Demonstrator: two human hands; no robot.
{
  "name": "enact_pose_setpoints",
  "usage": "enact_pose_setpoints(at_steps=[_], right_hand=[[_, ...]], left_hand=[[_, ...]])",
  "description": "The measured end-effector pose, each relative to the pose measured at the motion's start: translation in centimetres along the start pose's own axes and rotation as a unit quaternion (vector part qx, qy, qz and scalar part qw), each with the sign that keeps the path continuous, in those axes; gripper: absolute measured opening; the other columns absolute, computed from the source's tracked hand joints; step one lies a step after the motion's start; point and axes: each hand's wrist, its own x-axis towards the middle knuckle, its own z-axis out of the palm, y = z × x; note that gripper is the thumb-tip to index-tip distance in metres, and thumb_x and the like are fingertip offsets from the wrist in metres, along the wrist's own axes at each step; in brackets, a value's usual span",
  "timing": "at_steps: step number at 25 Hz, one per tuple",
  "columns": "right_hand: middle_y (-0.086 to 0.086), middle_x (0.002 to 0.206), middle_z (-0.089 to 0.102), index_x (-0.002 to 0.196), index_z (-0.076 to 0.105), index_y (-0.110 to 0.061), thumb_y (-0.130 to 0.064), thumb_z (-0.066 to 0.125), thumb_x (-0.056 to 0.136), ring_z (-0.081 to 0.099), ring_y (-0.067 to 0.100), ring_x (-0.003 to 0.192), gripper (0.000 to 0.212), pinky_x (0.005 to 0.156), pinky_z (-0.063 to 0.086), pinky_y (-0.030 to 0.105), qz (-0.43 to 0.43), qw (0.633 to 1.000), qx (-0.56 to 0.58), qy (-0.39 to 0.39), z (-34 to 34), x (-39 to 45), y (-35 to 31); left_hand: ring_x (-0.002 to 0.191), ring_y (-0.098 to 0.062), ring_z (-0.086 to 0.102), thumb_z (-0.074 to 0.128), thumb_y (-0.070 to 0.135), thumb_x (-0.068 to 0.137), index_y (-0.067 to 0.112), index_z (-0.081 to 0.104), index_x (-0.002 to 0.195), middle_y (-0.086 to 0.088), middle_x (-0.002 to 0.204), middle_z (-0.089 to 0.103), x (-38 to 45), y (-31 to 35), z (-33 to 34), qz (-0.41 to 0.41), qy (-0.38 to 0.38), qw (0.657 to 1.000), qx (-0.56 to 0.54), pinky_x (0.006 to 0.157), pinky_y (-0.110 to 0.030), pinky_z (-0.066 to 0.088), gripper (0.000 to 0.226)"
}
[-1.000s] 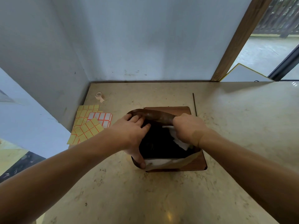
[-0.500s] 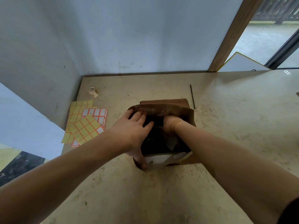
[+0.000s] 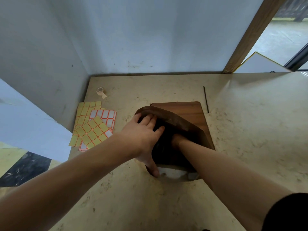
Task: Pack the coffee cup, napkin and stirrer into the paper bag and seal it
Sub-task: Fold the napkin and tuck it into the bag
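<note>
Brown paper bag (image 3: 183, 125) mouth, frame centre, gripped by left hand (image 3: 143, 135); right hand (image 3: 176, 140) buried inside, grip indeterminable.

Matt paper bag (image 3: 180, 124), wood board (image 3: 188, 110)

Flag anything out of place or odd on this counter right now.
The thin black stirrer lies on the counter beyond the wooden board, outside the paper bag, while the right hand reaches inside. Nothing looks spilled or damaged.
</note>
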Motion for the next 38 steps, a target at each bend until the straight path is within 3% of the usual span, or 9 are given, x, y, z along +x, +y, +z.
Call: enact_pose_setpoints(at_steps=[2,5,9,16,24,30,38], right_hand=[[0.015,0.154,0.029,0.150,0.023,-0.006,-0.018,0.035,0.104,0.027,0.027,0.142,0.048,0.114,0.018,0.032,-0.021,1.000,-0.020,0.004,0.2,-0.1,0.0],[0.017,0.159,0.017,0.151,0.009,-0.001,-0.013,0.037,0.103,0.017,0.027,0.147,0.057,0.116,0.011,0.033,-0.024,0.998,0.040,-0.052,0.3,-0.7,0.1],[0.014,0.161,0.013,0.153,0.008,-0.007,-0.020,0.032,0.105,0.011,0.026,0.148,0.055,0.114,0.009,0.032,-0.032,0.997,0.045,-0.057,-0.4,-1.8,0.2],[0.016,0.156,0.028,0.150,0.026,-0.010,-0.019,0.041,0.102,0.025,0.030,0.144,0.051,0.115,0.017,0.037,-0.053,0.995,0.000,-0.083,-0.8,-2.5,0.5],[0.017,0.146,0.042,0.142,0.040,-0.008,-0.011,0.046,0.099,0.039,0.031,0.134,0.044,0.110,0.029,0.035,-0.052,0.995,0.043,-0.072,-0.9,-3.6,0.4],[0.016,0.141,0.048,0.141,0.043,-0.010,-0.016,0.047,0.099,0.044,0.029,0.130,0.043,0.107,0.032,0.033,-0.064,0.997,0.038,-0.025,-2.0,-4.8,0.6],[0.012,0.111,0.067,0.119,0.063,-0.009,-0.009,0.051,0.092,0.064,0.027,0.100,0.030,0.088,0.054,0.035,-0.098,0.991,0.052,0.073,-4.1,-8.6,1.5]], left_hand=[[0.148,-0.031,-0.012,0.060,0.089,0.052,0.023,-0.004,0.153,-0.013,0.162,-0.006,0.0,-0.1,0.0,0.004,0.002,1.000,-0.002,0.118,-0.054,-0.005,0.136],[0.148,-0.030,-0.011,0.059,0.088,0.052,0.024,-0.003,0.153,-0.013,0.162,-0.006,0.1,0.0,0.0,0.009,0.006,1.000,-0.006,0.118,-0.053,-0.004,0.135],[0.148,-0.030,-0.011,0.059,0.089,0.051,0.025,-0.003,0.153,-0.012,0.162,-0.006,0.3,0.0,-0.1,0.008,0.001,1.000,-0.001,0.118,-0.053,-0.004,0.135],[0.148,-0.030,-0.011,0.061,0.088,0.052,0.026,-0.002,0.153,-0.012,0.162,-0.006,0.3,0.1,-0.3,0.009,0.000,1.000,0.002,0.119,-0.053,-0.004,0.134],[0.148,-0.030,-0.011,0.061,0.087,0.052,0.027,-0.001,0.153,-0.012,0.162,-0.006,0.0,0.4,-0.5,0.004,-0.006,1.000,0.006,0.118,-0.053,-0.004,0.134],[0.148,-0.030,-0.010,0.062,0.087,0.051,0.028,-0.003,0.153,-0.012,0.162,-0.005,0.0,0.5,-0.6,0.010,-0.001,1.000,0.011,0.118,-0.054,-0.003,0.135],[0.148,-0.029,-0.012,0.063,0.084,0.055,0.030,-0.003,0.153,-0.010,0.163,-0.005,0.3,0.2,-1.3,0.022,-0.013,1.000,-0.004,0.118,-0.052,-0.009,0.130]])
